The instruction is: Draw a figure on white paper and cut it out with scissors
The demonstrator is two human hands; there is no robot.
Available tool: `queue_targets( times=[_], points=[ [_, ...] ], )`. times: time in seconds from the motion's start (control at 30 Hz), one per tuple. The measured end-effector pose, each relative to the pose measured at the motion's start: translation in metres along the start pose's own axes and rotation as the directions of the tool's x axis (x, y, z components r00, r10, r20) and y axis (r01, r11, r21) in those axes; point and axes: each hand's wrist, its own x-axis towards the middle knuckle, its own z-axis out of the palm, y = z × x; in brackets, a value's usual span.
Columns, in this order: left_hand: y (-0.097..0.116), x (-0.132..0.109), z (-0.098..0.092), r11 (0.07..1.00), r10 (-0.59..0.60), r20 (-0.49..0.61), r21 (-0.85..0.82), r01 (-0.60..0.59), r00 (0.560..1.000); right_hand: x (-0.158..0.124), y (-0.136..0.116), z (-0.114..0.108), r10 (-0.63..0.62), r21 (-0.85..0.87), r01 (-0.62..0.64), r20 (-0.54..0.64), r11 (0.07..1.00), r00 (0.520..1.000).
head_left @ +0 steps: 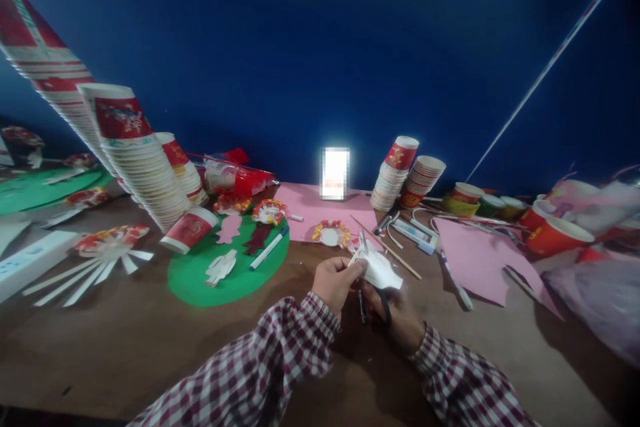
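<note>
My left hand [336,280] pinches the left edge of a piece of white paper [383,269] between thumb and fingers. Dark-handled scissors [385,307] are in my right hand [403,320], just beneath the paper. Their blades point up and away, showing beside the paper's far edge. My right fingers are partly hidden by the sheet and the scissor handles. Past the paper, a ring-shaped craft piece [331,235] with a white centre and red and yellow trim lies on pink paper [300,203].
Left, a green disc [193,280] bears paper cut-outs and a marker [270,248]. Tall paper-cup stacks [135,153] lean at the left, with shorter ones [395,173] at the back. A wooden stick [403,260], a utility knife [415,233] and more pink paper [473,260] lie right. A bright screen [335,173] faces me.
</note>
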Motion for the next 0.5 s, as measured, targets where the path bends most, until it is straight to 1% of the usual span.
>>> queue_targets(
  times=[0.13, 0.3, 0.4, 0.5],
  points=[
    [-0.0004, 0.001, -0.0005, 1.0, 0.002, 0.019, 0.001, -0.002, 1.0, -0.0003, -0.0035, 0.0015, 0.009, 0.001, -0.009, -0.01, 1.0, 1.0],
    [-0.0019, 0.0028, -0.0027, 1.0, 0.003, 0.031, 0.004, -0.003, 1.0, -0.0002, -0.0048, 0.0025, -0.015, 0.009, 0.016, -0.032, 1.0, 0.999],
    [-0.0038, 0.0049, -0.0045, 1.0, -0.018, 0.054, 0.01, 0.017, 0.998, 0.0005, -0.0038, 0.0025, -0.017, 0.012, 0.017, -0.029, 1.0, 0.999],
    [-0.0053, 0.0062, -0.0052, 1.0, -0.022, 0.05, 0.018, 0.021, 0.999, 0.001, -0.0039, 0.0025, -0.015, 0.016, 0.015, -0.026, 1.0, 1.0]
  ],
)
